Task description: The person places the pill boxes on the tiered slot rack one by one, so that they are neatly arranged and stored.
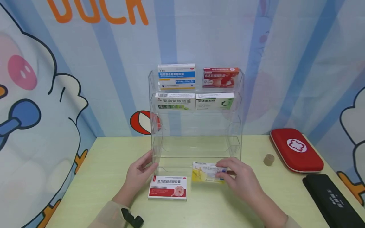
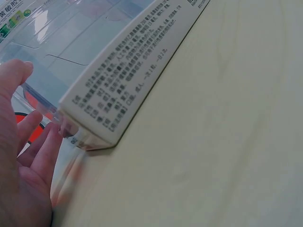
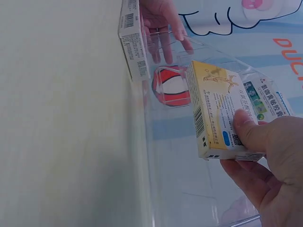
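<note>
A clear plastic tiered display rack [image 1: 196,157] stands on the table against the backdrop. My right hand [image 1: 242,177] pinches a yellow-and-white medicine box [image 1: 206,172] between thumb and fingers, in front of the rack's lowest tier. Seen from the right wrist, this box [image 3: 218,109] is tilted, with the thumb on its printed face. My left hand [image 1: 139,172] is at the rack's lower left side, its fingers [image 2: 45,156] spread and fairly straight beside the clear edge. Close by, a red-and-white medicine box [image 1: 167,187] leans at the rack's front left.
Higher tiers hold a blue-and-white box [image 1: 176,77], a red box [image 1: 220,78], and two white-and-green boxes, one left [image 1: 175,102] and one right [image 1: 215,101]. To the right lie a small tan cylinder [image 1: 269,160], a red zip case [image 1: 296,152] and a black pouch [image 1: 333,199].
</note>
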A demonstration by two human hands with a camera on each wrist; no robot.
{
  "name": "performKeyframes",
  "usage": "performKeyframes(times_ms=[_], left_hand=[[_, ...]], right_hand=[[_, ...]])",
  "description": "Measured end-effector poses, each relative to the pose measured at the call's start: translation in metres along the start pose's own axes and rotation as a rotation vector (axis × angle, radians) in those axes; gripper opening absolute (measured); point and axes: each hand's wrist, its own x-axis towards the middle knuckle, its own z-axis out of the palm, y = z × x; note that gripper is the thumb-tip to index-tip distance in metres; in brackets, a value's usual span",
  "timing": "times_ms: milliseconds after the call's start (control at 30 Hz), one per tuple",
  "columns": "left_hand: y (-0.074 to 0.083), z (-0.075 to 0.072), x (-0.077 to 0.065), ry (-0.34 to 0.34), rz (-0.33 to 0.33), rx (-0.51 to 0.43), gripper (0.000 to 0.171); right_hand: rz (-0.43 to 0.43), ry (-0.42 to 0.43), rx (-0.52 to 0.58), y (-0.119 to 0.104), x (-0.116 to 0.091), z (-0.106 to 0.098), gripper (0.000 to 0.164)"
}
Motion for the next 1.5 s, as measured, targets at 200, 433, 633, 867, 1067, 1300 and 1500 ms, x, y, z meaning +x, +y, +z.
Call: performKeyframes(times_ms=[200,433,633,867,1067,1300,1500], left_hand=[[0.000,0.000,0.000,0.004,0.016,0.010,0.061],[0.000,0.000,0.001,-0.002,0.010,0.010,0.062],[-0.002,-0.002,0.000,-0.004,0.010,0.009,0.062],[-0.003,-0.002,0.002,-0.007,0.005,-0.021,0.062],[0.000,-0.002,0.001,-0.011,0.012,-0.013,0.062],[-0.001,-0.003,0.002,-0.007,-0.004,0.004,0.062],[-0.002,-0.002,0.002,-0.016,-0.015,-0.005,0.063]], right_hand=[[-0.100,0.095,0.006,-0.008,0.023,-0.005,0.034],[-0.189,0.153,-0.051,-0.016,0.053,-0.010,0.031],[-0.207,0.156,-0.089,-0.026,0.086,-0.013,0.028],[-0.257,0.200,-0.090,-0.035,0.122,-0.009,0.027],[-0.286,0.272,-0.088,-0.034,0.138,-0.001,0.024],[-0.258,0.281,-0.088,-0.031,0.148,0.014,0.021],[-0.239,0.293,-0.103,-0.029,0.156,0.028,0.017]])
